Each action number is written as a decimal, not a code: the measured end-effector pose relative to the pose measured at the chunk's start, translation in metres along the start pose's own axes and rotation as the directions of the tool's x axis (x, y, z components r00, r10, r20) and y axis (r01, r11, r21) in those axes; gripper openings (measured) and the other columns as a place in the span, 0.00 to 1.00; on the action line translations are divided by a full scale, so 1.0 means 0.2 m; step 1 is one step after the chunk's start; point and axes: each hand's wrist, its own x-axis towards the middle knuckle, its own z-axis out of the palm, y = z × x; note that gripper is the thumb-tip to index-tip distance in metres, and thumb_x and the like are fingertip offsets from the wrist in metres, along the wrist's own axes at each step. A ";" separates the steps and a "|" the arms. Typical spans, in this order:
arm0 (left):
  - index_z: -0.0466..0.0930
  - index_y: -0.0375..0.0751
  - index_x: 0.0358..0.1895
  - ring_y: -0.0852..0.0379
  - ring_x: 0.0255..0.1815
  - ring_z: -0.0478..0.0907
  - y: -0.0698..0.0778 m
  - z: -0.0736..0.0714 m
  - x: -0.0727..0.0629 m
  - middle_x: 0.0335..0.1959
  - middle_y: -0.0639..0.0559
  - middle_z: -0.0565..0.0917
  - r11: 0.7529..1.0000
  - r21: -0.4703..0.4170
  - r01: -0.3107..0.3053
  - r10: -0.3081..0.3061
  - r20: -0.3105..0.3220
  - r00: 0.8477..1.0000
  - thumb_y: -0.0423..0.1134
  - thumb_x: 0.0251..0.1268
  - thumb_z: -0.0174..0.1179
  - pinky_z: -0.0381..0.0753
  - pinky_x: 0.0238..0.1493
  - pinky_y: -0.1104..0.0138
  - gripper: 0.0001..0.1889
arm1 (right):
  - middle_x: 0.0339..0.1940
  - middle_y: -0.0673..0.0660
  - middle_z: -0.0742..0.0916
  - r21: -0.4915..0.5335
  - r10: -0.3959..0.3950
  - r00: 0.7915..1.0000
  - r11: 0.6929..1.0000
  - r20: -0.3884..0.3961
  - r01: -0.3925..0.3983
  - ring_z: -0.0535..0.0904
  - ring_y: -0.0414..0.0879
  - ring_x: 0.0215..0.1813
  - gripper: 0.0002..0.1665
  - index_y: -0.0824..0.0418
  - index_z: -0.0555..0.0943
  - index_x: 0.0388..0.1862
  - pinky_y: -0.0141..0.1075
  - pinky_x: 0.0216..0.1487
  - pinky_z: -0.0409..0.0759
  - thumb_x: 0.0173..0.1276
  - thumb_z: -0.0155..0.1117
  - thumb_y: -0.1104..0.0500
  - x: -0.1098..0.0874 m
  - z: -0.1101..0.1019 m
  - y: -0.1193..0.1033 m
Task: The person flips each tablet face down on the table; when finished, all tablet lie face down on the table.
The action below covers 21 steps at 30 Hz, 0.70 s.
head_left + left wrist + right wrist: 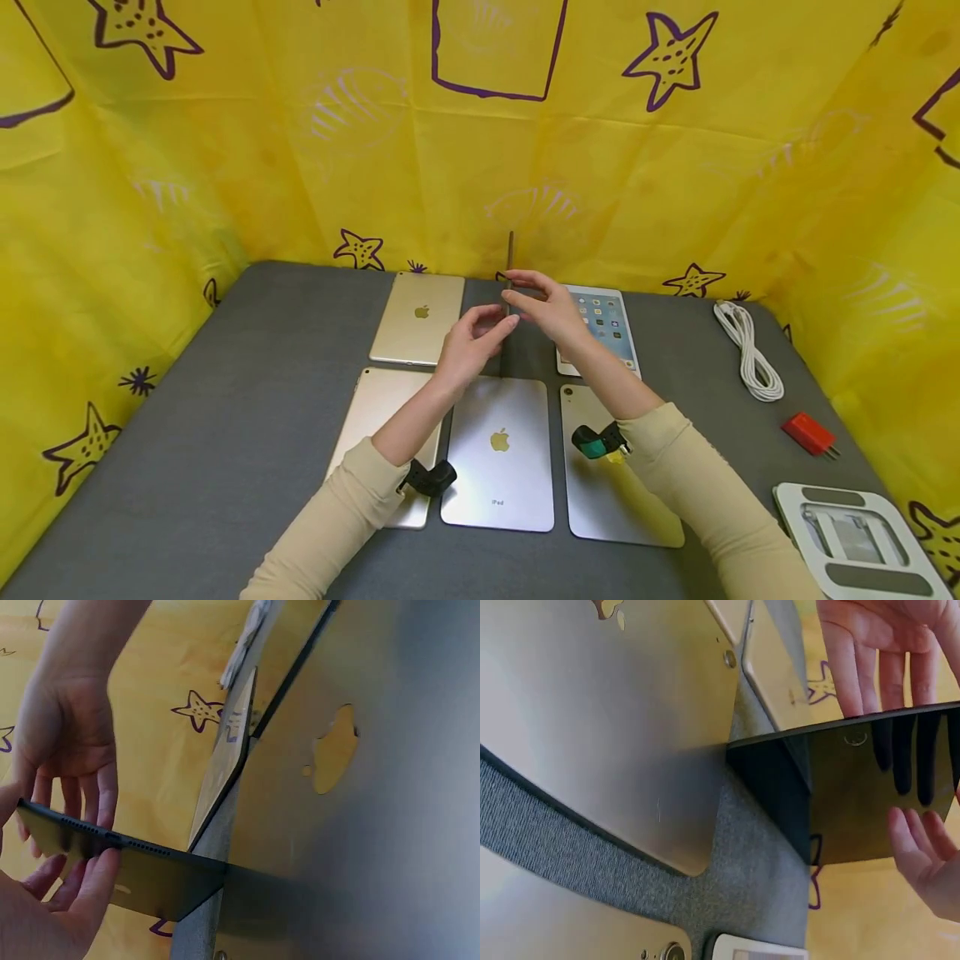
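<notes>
A dark-framed tablet (511, 250) stands upright between both hands, almost edge-on in the head view. My left hand (468, 346) holds it low on its left side, thumb reaching round the near edge. From the right, my right hand (547, 310) pinches the same near edge with fingers and thumb. Its edge with speaker holes and port (112, 838) shows in the left wrist view, the logo on its back partly in sight. The right wrist view shows its glossy dark screen (840, 802) with a round home button, reflecting fingers.
Around it lie a gold tablet (420, 325), another pale tablet (382, 417), a silver tablet (498, 483), a yellowish-silver tablet (600, 500) and a white tablet (615, 329) with its screen lit. To the right are a white cable (750, 354), a red charger (808, 433) and a folded white stand (855, 533).
</notes>
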 end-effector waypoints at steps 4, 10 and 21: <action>0.70 0.37 0.65 0.47 0.58 0.76 -0.02 -0.02 0.01 0.60 0.42 0.76 0.995 0.005 0.104 -0.104 0.096 0.990 0.54 0.68 0.59 0.80 0.53 0.55 0.30 | 0.66 0.60 0.76 0.036 0.032 0.999 0.999 -0.005 -0.032 0.75 0.54 0.62 0.28 0.58 0.75 0.66 0.50 0.58 0.77 0.68 0.66 0.56 -0.01 -0.02 0.01; 0.65 0.30 0.67 0.41 0.64 0.71 -0.08 -0.05 0.03 0.65 0.34 0.71 0.968 0.093 0.232 -0.247 0.222 0.943 0.56 0.73 0.50 0.73 0.62 0.53 0.34 | 0.67 0.60 0.76 0.083 0.085 0.996 0.993 -0.019 -0.083 0.75 0.54 0.63 0.32 0.55 0.70 0.71 0.49 0.56 0.78 0.69 0.65 0.56 -0.03 -0.08 0.01; 0.57 0.25 0.71 0.41 0.71 0.63 -0.15 -0.04 0.04 0.70 0.33 0.64 0.949 0.018 0.315 -0.308 0.273 0.912 0.52 0.76 0.47 0.63 0.69 0.56 0.34 | 0.69 0.60 0.74 0.242 0.178 0.983 0.956 -0.039 -0.163 0.76 0.44 0.56 0.30 0.59 0.67 0.73 0.31 0.46 0.81 0.73 0.59 0.60 -0.09 -0.16 0.07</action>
